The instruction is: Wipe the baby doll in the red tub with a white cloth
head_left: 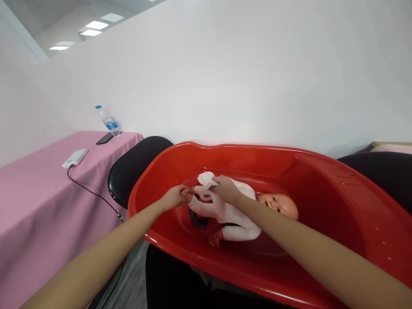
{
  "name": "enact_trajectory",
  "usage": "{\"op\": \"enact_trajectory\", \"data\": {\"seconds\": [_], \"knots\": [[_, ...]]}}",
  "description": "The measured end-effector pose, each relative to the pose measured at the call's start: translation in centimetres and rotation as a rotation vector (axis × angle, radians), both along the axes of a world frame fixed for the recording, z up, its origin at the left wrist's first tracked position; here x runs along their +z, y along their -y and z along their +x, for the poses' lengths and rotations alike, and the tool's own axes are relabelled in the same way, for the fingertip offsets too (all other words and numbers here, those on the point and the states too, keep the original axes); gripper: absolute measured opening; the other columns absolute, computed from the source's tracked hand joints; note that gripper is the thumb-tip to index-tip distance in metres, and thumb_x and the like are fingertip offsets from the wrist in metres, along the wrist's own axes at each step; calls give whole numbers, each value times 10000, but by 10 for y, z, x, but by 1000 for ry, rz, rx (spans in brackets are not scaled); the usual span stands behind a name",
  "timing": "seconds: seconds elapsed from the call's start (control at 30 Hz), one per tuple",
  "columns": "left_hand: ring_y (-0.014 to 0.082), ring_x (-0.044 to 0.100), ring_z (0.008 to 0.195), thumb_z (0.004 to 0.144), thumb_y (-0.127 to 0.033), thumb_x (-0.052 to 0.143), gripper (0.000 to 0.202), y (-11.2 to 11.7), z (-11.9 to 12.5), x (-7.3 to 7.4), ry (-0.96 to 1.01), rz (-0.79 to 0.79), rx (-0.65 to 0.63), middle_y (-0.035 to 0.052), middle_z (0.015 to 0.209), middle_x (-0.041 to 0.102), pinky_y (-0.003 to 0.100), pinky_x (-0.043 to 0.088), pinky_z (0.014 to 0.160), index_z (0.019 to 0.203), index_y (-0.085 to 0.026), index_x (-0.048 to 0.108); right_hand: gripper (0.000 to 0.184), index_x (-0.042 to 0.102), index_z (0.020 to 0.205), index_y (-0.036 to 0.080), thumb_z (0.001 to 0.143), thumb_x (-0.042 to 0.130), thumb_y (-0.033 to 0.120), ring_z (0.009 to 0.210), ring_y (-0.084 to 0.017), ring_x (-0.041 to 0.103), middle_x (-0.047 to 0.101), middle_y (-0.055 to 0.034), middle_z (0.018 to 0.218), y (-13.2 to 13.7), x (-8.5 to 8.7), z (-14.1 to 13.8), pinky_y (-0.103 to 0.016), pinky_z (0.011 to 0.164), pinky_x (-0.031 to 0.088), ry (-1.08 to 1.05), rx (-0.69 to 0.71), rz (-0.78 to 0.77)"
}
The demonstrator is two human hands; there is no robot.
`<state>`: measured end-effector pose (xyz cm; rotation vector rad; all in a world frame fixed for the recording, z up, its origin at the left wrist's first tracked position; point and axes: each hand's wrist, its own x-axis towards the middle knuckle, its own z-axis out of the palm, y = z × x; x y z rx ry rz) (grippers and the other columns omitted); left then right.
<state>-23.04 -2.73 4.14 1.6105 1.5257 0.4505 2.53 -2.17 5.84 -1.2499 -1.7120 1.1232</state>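
Note:
A baby doll (280, 205) in pink clothes lies on its back inside a red plastic tub (322, 180), head to the right. My left hand (175, 197) is closed round the doll's foot at the left end of the tub. My right hand (225, 189) is pinched on a white cloth (206, 178) held against the doll's leg. The doll's near arm (238, 233) rests toward the tub's front wall.
A pink-covered table (38, 201) stands at the left with a white device and black cable (75, 157), a dark phone (104, 138) and a water bottle (109, 122). A black chair back (135, 167) sits behind the tub. A white wall runs behind.

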Motion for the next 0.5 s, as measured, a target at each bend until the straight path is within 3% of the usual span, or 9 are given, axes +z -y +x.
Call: {"op": "enact_trajectory", "data": {"seconds": [0.07,0.13,0.2,0.27,0.33,0.4,0.5], "knots": [[214,645,850,693,-277,680,403,1,-3,2,-56,41,-89,56,956,691,296,520,732,1072,-138,676,124,671,723,166,799,661,263,806,-180,613,724,-33,852,16,3,42,-302,807,500,17,-11,-20],[233,665,947,736,-302,696,410,2,-5,7,-115,99,-222,63,1054,720,306,510,826,1120,-158,701,228,745,873,187,865,637,387,877,-219,678,763,-60,979,36,8,89,-315,786,540,-8,-3,-129],[254,677,1025,789,-306,680,435,1,-5,12,-208,133,-370,69,1156,729,314,491,878,1207,-190,705,304,784,951,204,803,722,462,819,-253,712,778,-88,943,58,15,137,-340,708,556,73,-124,-268],[270,685,1005,838,-300,640,403,-2,-5,13,-360,142,-474,81,1140,736,317,476,844,1223,-203,708,403,794,993,216,772,760,551,839,-280,739,784,-141,1026,82,21,182,-378,724,582,18,-272,-324],[279,688,951,876,-275,586,350,-6,-4,8,-539,147,-530,99,1090,738,318,458,790,1195,-201,710,414,806,975,260,751,792,608,844,-280,748,775,-192,1079,110,25,221,-398,719,575,-36,-421,-326],[297,694,923,886,-232,554,285,-11,-2,-2,-664,135,-555,126,1062,740,332,455,775,1110,-183,724,406,803,904,315,745,781,687,782,-292,750,763,-246,1010,142,23,255,-455,679,558,-113,-598,-322],[327,710,898,831,-188,600,177,-16,5,-18,-669,120,-503,150,979,745,361,485,794,947,-165,732,360,789,981,439,750,739,711,874,-362,767,763,-248,1049,194,12,295,-579,733,541,-273,-842,-260]]}}
